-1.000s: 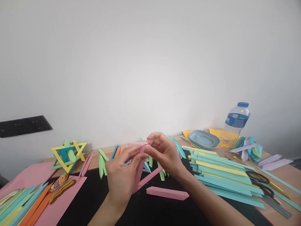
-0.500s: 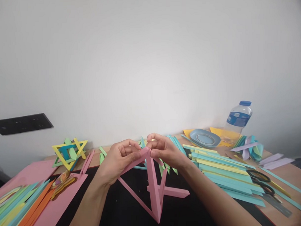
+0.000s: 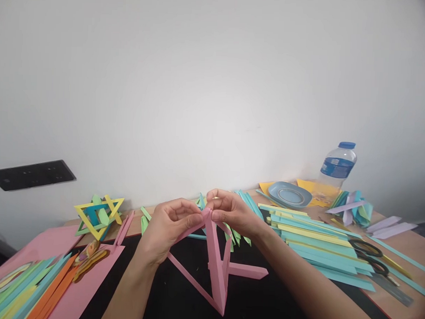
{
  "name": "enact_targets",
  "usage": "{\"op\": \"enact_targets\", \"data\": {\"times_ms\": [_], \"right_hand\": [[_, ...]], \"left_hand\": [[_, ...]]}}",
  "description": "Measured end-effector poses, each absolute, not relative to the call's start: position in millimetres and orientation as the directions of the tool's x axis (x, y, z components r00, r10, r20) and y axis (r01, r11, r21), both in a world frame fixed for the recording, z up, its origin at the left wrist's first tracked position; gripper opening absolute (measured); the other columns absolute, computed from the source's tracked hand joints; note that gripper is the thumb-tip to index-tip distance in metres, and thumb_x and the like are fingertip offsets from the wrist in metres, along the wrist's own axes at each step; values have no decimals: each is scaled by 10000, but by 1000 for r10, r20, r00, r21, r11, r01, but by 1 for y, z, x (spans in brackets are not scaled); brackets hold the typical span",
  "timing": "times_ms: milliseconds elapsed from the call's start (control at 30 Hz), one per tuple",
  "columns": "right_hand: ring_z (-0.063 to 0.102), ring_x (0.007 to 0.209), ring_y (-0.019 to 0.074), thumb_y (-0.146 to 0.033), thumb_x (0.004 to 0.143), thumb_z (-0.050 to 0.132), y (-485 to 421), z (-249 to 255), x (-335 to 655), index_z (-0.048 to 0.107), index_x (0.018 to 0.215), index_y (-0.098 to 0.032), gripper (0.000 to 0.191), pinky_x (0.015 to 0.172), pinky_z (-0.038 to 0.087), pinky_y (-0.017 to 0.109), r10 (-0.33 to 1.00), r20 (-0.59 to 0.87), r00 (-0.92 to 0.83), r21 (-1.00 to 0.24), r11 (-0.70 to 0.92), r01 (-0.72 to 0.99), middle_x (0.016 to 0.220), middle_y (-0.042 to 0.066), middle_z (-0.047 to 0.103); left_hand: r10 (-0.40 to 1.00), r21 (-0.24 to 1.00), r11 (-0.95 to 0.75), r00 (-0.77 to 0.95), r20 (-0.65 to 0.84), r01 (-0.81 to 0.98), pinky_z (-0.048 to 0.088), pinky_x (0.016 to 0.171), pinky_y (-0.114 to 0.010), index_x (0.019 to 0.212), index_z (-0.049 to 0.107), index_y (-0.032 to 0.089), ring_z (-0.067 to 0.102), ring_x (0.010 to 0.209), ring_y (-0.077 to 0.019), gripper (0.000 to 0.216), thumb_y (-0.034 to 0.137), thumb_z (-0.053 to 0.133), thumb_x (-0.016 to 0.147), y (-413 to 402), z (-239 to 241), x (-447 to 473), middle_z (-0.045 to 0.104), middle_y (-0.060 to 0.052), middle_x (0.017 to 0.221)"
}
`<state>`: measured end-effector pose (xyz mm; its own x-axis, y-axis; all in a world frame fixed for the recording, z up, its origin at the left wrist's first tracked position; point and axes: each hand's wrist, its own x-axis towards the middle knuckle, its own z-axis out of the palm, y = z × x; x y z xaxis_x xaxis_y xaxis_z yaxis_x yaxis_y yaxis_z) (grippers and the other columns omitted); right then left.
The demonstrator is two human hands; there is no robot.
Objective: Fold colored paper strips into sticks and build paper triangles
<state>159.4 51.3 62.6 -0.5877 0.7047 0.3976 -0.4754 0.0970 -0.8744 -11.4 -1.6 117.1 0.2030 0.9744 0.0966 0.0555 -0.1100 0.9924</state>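
Observation:
A pink folded-paper frame made of creased strips hangs over the black mat, one corner pointing down toward me. At its top corner my left hand pinches one strip between thumb and fingers. My right hand pinches the same corner from the other side, thumb and fingertips touching the joint. The exact fit of the strips there is hidden by my fingers. Beneath the frame, a loose pink strip points to the right. Green folded strips lie behind my hands.
To the left stand a yellow and green paper star, orange strips and a pink sheet. On the right are blue and yellow strips, scissors, a blue dish and a water bottle. A wall rises behind.
My left hand has shifted slightly right, its thumb closer to the top corner of the pink frame. My right hand keeps its pinch nearly in place.

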Motion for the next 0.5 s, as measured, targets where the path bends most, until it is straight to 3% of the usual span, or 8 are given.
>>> {"op": "enact_targets", "data": {"times_ms": [167,500], "right_hand": [[438,448,29,-293,740,719,48,66,159,509,887,-183,279,426,308,155,723,399,-564,-870,105,-481,652,-50,609],[503,576,63,-326,706,747,43,69,155,524,895,-172,330,540,376,194,802,378,-463,-886,167,-433,675,-38,585]], "left_hand": [[985,986,-151,96,144,77,551,691,-258,723,722,158,685,734,-188,193,298,794,611,-6,116,-3,732,-49,738],[959,930,-282,31,282,236,510,744,-285,737,762,187,630,876,-218,173,339,756,654,-4,109,-3,697,-79,883]]}}
